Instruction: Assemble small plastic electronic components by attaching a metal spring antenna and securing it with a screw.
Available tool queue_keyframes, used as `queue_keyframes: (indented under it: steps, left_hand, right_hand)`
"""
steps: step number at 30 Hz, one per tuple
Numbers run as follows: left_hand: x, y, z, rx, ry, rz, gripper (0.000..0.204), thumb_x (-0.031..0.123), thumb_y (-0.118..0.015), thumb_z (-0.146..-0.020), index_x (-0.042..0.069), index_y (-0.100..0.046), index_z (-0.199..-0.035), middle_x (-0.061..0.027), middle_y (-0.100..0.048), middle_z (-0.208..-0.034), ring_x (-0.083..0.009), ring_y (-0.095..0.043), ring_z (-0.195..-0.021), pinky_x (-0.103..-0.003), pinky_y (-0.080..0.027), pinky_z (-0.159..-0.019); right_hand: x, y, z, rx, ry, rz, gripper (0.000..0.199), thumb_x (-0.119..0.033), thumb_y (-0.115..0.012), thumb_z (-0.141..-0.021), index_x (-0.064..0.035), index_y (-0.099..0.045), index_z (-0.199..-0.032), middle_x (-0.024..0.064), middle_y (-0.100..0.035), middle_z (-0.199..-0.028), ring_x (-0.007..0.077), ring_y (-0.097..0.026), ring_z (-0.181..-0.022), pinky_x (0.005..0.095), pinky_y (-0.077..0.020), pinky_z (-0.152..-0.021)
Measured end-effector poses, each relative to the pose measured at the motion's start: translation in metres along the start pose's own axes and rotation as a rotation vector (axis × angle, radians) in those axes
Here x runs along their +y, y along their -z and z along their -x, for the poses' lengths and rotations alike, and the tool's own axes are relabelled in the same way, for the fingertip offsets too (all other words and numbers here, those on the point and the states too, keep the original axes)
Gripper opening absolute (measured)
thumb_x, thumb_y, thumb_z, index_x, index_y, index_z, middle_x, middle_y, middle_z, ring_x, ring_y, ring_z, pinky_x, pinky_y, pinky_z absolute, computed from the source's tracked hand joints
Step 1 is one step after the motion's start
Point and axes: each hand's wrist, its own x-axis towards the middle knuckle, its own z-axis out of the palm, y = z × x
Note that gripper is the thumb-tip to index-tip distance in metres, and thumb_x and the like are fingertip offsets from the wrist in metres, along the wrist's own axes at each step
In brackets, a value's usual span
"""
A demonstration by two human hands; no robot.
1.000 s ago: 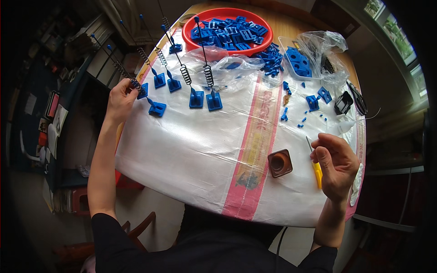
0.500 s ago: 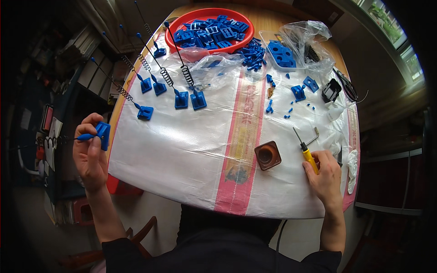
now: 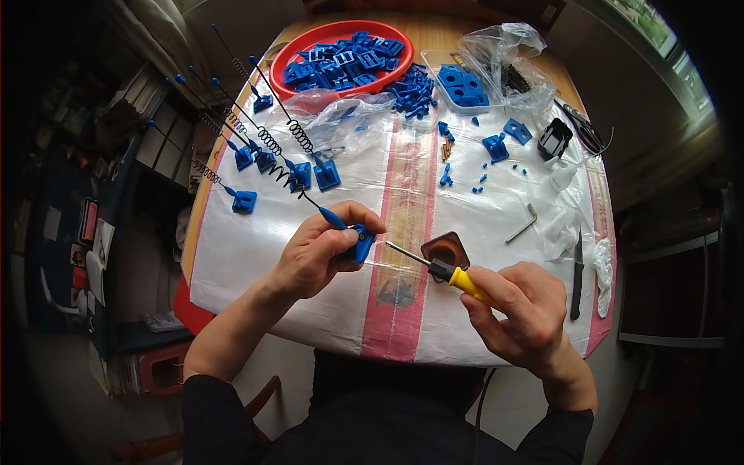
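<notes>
My left hand pinches a blue plastic base whose blue stem carries a black coiled spring rod slanting up to the left. In my right hand is a yellow-handled screwdriver, its shaft aimed left at the base. The tip stops just short of the base, with a small gap between them. Partly behind the screwdriver sits a small brown square dish. Similar blue bases with spring rods, one of them a nearby blue base, stand at the left of the table.
A red basin heaped with blue parts is at the back, beside a pile of blue pegs and a clear box. To the right lie an L-shaped hex key, a black-handled knife and a black holder.
My left hand has brought the blue base and its rod from the left edge in over the table. My right hand has lifted the screwdriver off the table and moved it left.
</notes>
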Motion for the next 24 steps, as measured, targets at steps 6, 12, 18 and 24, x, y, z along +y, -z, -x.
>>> queue_keyframes:
  steps: [6, 12, 18, 24]
  left_hand:
    - [-0.008, 0.0, -0.006, 0.026, 0.003, -0.174, 0.035, 0.028, -0.037, -0.111, 0.001, -0.06, -0.106, -0.0046, -0.056, -0.095, -0.0065, -0.043, -0.064, -0.022, -0.035, -0.057]
    - [-0.006, 0.0, -0.009, -0.005, -0.016, -0.248, 0.041, 0.034, -0.034, -0.113, 0.003, -0.06, -0.105, -0.0008, -0.053, -0.085, -0.006, -0.043, -0.065, -0.022, -0.036, -0.059]
    - [-0.009, 0.002, -0.01, -0.047, -0.08, -0.278, 0.047, 0.041, -0.034, -0.113, 0.004, -0.063, -0.11, 0.0024, -0.054, -0.083, -0.0041, -0.045, -0.07, -0.02, -0.037, -0.063]
    - [-0.005, 0.001, -0.007, -0.016, -0.006, -0.41, 0.05, 0.042, -0.033, -0.112, 0.003, -0.064, -0.109, -0.0001, -0.057, -0.087, -0.0069, -0.049, -0.076, -0.022, -0.041, -0.069]
  right_hand:
    - [0.001, -0.012, -0.006, 0.002, 0.033, -0.007, 0.036, -0.006, -0.085, -0.072, -0.0008, -0.071, -0.105, 0.0044, -0.06, -0.071, 0.0189, -0.056, -0.055, 0.0326, -0.0421, -0.049]
    - [0.002, -0.018, -0.009, 0.004, 0.029, -0.021, 0.036, -0.006, -0.086, -0.072, -0.0013, -0.071, -0.105, 0.0042, -0.059, -0.07, 0.0185, -0.056, -0.055, 0.0326, -0.0417, -0.048]
    - [0.002, -0.016, -0.013, -0.022, -0.008, -0.042, 0.037, -0.006, -0.086, -0.071, -0.0021, -0.071, -0.104, 0.0046, -0.058, -0.07, 0.019, -0.056, -0.055, 0.0328, -0.042, -0.049]
    - [0.005, -0.004, -0.017, -0.137, 0.172, 0.154, 0.034, -0.006, -0.078, -0.074, -0.0035, -0.073, -0.108, 0.0024, -0.052, -0.071, 0.0156, -0.051, -0.056, 0.0307, -0.0365, -0.049]
